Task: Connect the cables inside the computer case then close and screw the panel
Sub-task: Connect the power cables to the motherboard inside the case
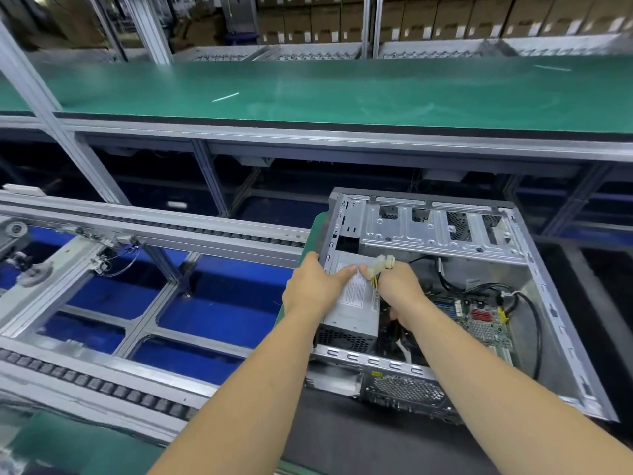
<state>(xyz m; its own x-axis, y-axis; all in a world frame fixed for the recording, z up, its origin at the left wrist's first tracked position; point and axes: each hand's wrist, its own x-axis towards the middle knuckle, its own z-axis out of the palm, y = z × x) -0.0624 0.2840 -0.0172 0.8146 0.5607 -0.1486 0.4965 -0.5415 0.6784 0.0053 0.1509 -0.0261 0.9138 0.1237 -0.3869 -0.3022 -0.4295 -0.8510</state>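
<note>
Open computer case lies on its side at 4 o'clock, its panel off. Power supply sits in the case's left part; circuit board to its right, black cable looping beside the board. Left hand rests on the power supply at the case's left edge, fingers straight. Right hand grips a bundle of wires with white connectors above the power supply. Roller conveyor at 9 o'clock; green worktop at 12 o'clock.

Open case, white connector lifted.
</note>
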